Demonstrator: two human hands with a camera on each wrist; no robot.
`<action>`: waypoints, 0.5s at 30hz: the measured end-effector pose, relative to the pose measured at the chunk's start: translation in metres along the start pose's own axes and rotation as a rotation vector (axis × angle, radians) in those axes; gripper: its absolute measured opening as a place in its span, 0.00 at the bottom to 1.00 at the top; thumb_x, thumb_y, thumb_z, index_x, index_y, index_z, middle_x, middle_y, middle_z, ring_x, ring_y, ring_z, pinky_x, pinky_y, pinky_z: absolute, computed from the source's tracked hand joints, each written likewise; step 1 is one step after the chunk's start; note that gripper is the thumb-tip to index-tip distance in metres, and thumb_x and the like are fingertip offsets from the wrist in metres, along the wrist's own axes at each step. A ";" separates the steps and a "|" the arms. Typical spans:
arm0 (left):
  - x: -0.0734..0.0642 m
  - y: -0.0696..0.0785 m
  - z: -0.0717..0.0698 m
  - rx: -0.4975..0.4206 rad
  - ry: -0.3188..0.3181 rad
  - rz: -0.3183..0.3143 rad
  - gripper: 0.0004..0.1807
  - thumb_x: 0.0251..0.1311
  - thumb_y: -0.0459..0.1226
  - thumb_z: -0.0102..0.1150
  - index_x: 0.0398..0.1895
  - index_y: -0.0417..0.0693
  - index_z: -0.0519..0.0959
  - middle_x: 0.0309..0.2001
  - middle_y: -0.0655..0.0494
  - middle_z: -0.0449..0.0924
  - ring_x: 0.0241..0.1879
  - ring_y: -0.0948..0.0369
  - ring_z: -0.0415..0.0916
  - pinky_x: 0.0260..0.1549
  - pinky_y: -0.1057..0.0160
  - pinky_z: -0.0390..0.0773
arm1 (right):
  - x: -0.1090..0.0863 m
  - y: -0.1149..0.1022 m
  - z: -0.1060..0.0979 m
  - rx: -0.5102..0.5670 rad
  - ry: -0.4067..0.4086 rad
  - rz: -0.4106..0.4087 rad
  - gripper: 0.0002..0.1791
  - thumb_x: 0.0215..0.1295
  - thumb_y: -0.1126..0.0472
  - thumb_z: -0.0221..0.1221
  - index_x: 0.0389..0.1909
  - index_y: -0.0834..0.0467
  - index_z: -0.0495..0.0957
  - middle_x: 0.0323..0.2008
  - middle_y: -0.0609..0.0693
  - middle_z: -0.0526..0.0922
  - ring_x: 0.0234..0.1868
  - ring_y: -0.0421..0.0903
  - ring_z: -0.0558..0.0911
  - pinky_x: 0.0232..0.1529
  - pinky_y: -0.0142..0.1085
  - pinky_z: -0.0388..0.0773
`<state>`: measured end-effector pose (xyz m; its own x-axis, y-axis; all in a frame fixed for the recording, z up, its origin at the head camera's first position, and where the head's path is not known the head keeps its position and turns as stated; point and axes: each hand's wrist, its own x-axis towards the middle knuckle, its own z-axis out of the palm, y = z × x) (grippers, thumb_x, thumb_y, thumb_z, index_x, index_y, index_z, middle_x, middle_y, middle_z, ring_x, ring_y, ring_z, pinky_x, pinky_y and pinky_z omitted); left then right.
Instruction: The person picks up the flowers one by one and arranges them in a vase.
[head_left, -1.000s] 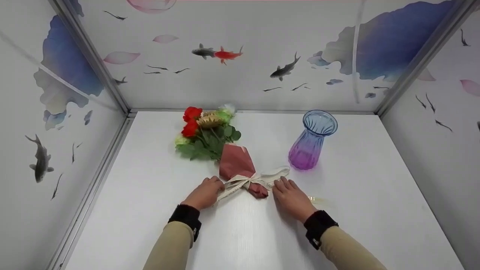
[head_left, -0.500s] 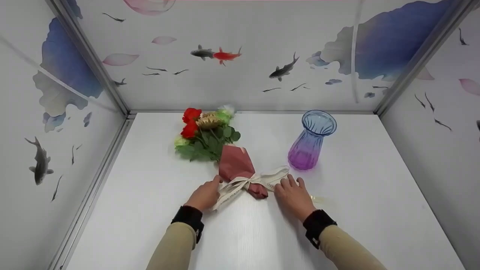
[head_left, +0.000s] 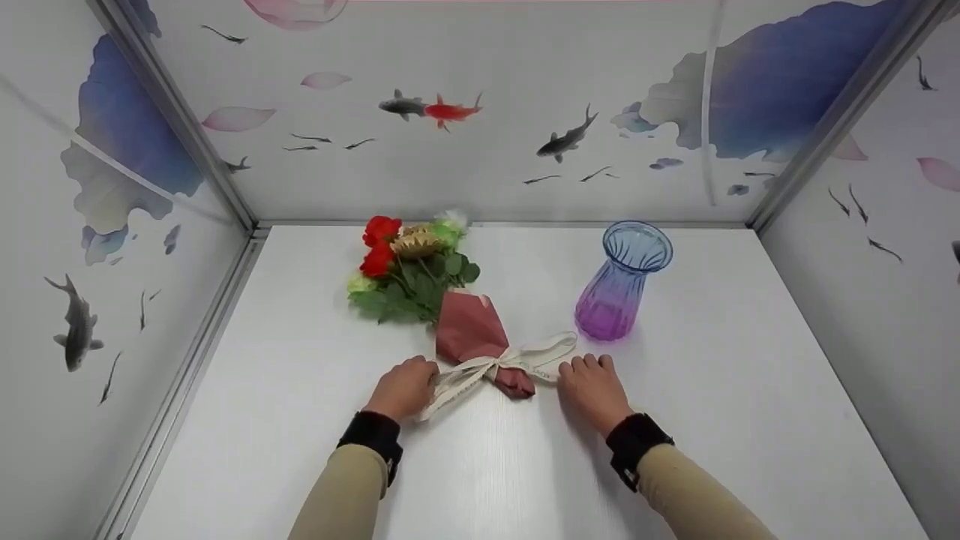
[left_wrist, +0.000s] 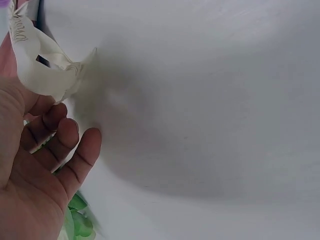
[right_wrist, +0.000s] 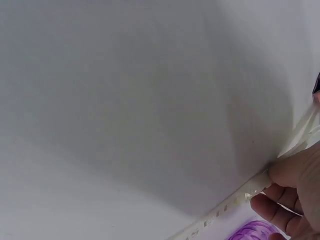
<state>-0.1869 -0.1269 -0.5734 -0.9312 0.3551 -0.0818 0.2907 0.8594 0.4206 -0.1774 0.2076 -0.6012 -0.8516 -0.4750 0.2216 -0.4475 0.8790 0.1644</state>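
A dusky red paper wrap [head_left: 471,326] lies on the table, tied near its narrow end with a cream printed ribbon [head_left: 529,361] in a bow. My left hand [head_left: 403,388] is at the bow's left side; in the left wrist view its thumb and index finger pinch the ribbon [left_wrist: 42,75], while the other fingers are loosely bent. My right hand [head_left: 594,394] pinches the ribbon's right side. A lettered ribbon tail [right_wrist: 215,215] runs out past the thumb in the right wrist view. Red, gold and pale green flowers [head_left: 405,262] lie beyond the wrap.
A blue-to-purple glass vase [head_left: 619,285] stands at the back right, beyond my right hand; its purple part [right_wrist: 255,231] shows in the right wrist view. Patterned panels [head_left: 480,150] enclose the white table [head_left: 480,472] at the back and sides.
My right hand has shifted slightly right along the ribbon, and my left hand slightly left. The ribbon tail right of my right hand is no longer visible in the head view.
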 end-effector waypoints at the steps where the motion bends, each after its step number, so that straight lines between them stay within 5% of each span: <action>1: 0.000 0.000 0.000 0.006 0.010 0.002 0.05 0.68 0.28 0.58 0.34 0.41 0.82 0.30 0.50 0.76 0.34 0.48 0.79 0.36 0.46 0.80 | 0.000 0.001 0.000 -0.004 -0.008 0.006 0.06 0.65 0.72 0.57 0.31 0.62 0.70 0.27 0.56 0.73 0.33 0.56 0.74 0.39 0.50 0.67; 7: 0.004 -0.004 -0.001 0.051 0.062 0.011 0.06 0.66 0.30 0.56 0.31 0.42 0.79 0.30 0.50 0.77 0.32 0.48 0.80 0.32 0.46 0.80 | -0.001 0.006 -0.001 0.005 -0.029 0.038 0.07 0.63 0.73 0.58 0.30 0.62 0.71 0.25 0.56 0.77 0.31 0.56 0.76 0.38 0.50 0.68; 15: 0.004 -0.009 -0.001 0.058 0.056 0.012 0.05 0.67 0.30 0.55 0.31 0.43 0.75 0.28 0.47 0.80 0.32 0.46 0.81 0.30 0.46 0.79 | -0.002 0.009 0.000 0.051 -0.021 0.027 0.09 0.61 0.74 0.60 0.30 0.62 0.69 0.22 0.56 0.78 0.28 0.56 0.77 0.36 0.50 0.69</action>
<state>-0.1931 -0.1337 -0.5770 -0.9380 0.3458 -0.0255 0.3128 0.8755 0.3683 -0.1800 0.2165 -0.6001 -0.8687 -0.4510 0.2046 -0.4375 0.8925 0.1096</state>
